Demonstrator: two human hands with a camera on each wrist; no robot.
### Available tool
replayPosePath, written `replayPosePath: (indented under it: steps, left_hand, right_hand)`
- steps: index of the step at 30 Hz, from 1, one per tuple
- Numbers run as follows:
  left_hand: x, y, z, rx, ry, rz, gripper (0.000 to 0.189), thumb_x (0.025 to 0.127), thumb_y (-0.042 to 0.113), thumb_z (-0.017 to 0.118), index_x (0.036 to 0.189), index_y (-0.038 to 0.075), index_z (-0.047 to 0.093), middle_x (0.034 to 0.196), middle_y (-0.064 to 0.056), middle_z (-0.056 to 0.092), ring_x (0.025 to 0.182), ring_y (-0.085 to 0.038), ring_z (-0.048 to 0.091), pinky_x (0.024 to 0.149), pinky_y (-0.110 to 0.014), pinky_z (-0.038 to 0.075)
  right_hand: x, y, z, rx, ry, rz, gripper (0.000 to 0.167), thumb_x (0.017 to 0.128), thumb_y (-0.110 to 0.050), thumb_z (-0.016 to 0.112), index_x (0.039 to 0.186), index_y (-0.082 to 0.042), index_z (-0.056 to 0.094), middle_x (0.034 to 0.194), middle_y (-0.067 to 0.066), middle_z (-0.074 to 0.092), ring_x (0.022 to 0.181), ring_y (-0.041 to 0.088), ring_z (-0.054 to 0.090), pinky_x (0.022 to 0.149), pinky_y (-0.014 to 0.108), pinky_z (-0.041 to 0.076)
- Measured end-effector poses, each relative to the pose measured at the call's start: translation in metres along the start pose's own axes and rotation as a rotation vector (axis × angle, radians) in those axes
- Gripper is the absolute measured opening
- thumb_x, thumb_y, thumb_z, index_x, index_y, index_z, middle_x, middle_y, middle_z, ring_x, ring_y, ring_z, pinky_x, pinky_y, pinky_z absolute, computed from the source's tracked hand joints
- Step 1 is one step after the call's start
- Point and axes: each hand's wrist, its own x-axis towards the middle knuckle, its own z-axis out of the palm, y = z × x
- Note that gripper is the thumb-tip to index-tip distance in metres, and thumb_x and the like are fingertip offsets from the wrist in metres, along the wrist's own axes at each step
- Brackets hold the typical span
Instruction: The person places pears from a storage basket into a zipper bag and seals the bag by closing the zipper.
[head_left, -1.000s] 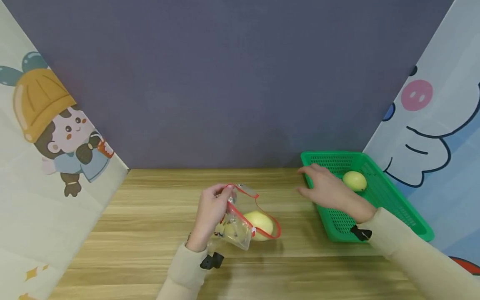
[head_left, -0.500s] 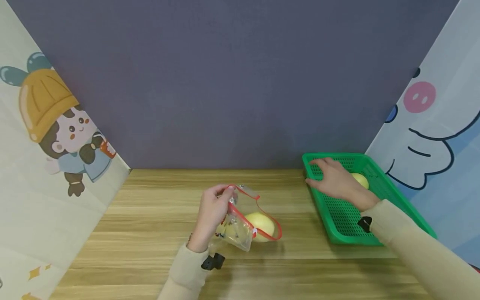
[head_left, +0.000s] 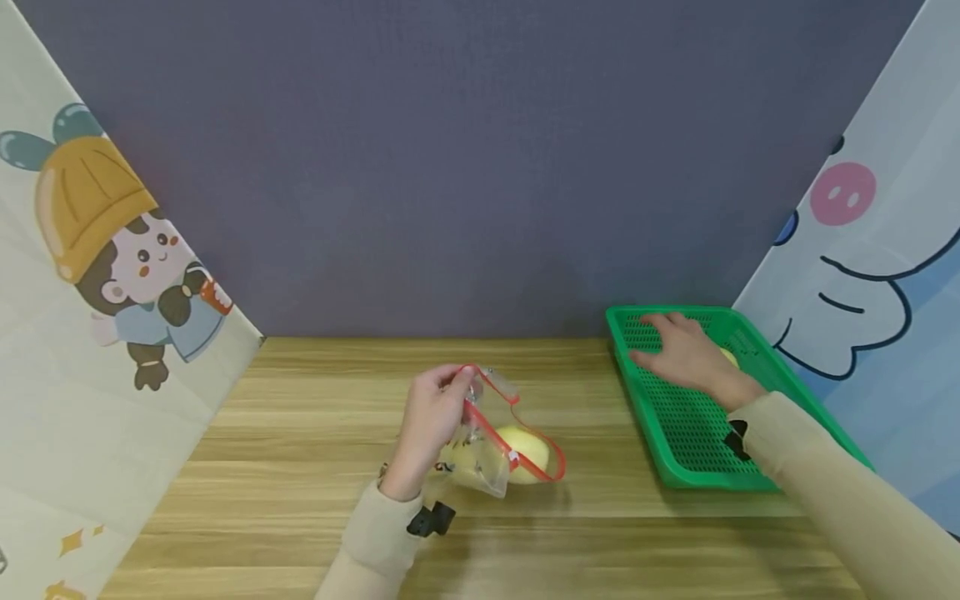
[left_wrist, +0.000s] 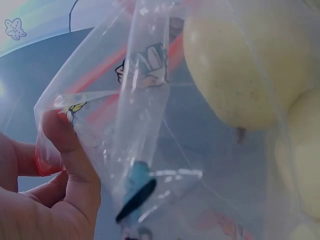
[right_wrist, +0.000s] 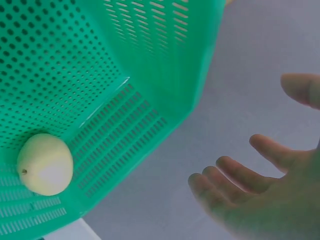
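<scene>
My left hand (head_left: pixel 437 408) pinches the red-rimmed mouth of a clear zip bag (head_left: pixel 487 468) between thumb and fingers. Inside the bag lie pale yellow round fruits (left_wrist: pixel 245 65), one with a short stem; their exact kind is hard to tell. My right hand (head_left: pixel 686 357) hovers over the green basket (head_left: pixel 660 450) with its fingers spread and nothing held. One more yellow fruit (right_wrist: pixel 45 164) sits in a corner of the basket, seen whole in the right wrist view. From the head view the right hand covers most of that fruit.
The basket stands at the right of the wooden table (head_left: pixel 300 467), near the dark back wall (head_left: pixel 480 167). Printed cartoon panels (head_left: pixel 135 250) rise at both sides. A black strap (head_left: pixel 431 520) shows at the left wrist.
My right hand has moved rightward from the basket's left rim to over its inside, covering more of the fruit there. The left hand keeps its grip on the bag, nearly still.
</scene>
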Motion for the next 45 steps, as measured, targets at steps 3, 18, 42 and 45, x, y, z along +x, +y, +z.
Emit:
replayPosePath:
  steps: [3, 18, 42, 45]
  left_hand:
    - [0.001, 0.004, 0.002, -0.022, 0.0, 0.009, 0.025, 0.105, 0.018, 0.057, 0.099, 0.002, 0.074, 0.077, -0.017, 0.065, 0.048, -0.015, 0.055, 0.04, -0.022, 0.043]
    - [0.004, 0.02, 0.001, -0.102, 0.045, 0.075, 0.022, 0.104, 0.01, 0.056, 0.106, -0.007, 0.071, 0.092, -0.023, 0.069, 0.052, -0.012, 0.057, 0.046, -0.023, 0.052]
    - [0.007, 0.026, 0.014, -0.177, -0.009, 0.041, 0.023, 0.104, 0.01, 0.055, 0.108, -0.007, 0.07, 0.089, -0.019, 0.068, 0.048, -0.011, 0.057, 0.044, -0.022, 0.051]
    - [0.008, 0.026, 0.017, -0.193, -0.021, 0.033, 0.023, 0.105, 0.01, 0.055, 0.107, -0.007, 0.07, 0.087, -0.02, 0.067, 0.048, -0.011, 0.056, 0.045, -0.022, 0.051]
  right_hand:
    - [0.0, 0.004, 0.0, 0.001, -0.004, 0.007, 0.072, 0.099, -0.043, 0.061, 0.152, 0.001, 0.037, 0.152, 0.039, 0.028, 0.137, 0.063, 0.024, 0.101, 0.078, 0.03]
    - [0.003, 0.02, 0.0, -0.025, -0.04, 0.056, 0.076, 0.099, -0.045, 0.06, 0.152, 0.004, 0.036, 0.152, 0.041, 0.025, 0.136, 0.064, 0.021, 0.102, 0.079, 0.028]
    - [0.022, 0.089, 0.006, 0.036, -0.175, 0.171, 0.082, 0.101, -0.041, 0.055, 0.152, 0.014, 0.023, 0.151, 0.047, 0.015, 0.136, 0.067, 0.012, 0.103, 0.08, 0.023]
    - [0.024, 0.101, 0.007, 0.015, -0.184, 0.179, 0.083, 0.101, -0.04, 0.055, 0.152, 0.015, 0.021, 0.15, 0.047, 0.017, 0.135, 0.067, 0.013, 0.104, 0.081, 0.02]
